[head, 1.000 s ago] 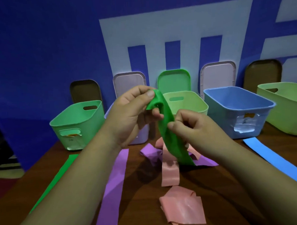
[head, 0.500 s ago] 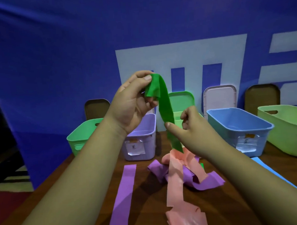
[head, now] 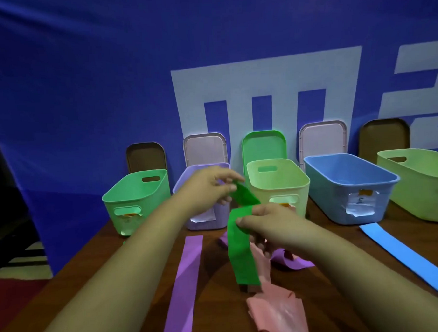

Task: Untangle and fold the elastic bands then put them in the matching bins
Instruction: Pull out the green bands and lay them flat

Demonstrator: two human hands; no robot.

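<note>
Lowered since the earlier frame, both hands sit before the bins. Left hand (head: 206,189) pinches the green band's (head: 242,260) upper end; right hand (head: 270,223), just below, pinches its middle. Free tail hangs straight down from the right fingers, over the pink band (head: 277,316).

Staged recording setup, blue logo backdrop (head: 84,84), wooden table (head: 219,311)
</note>
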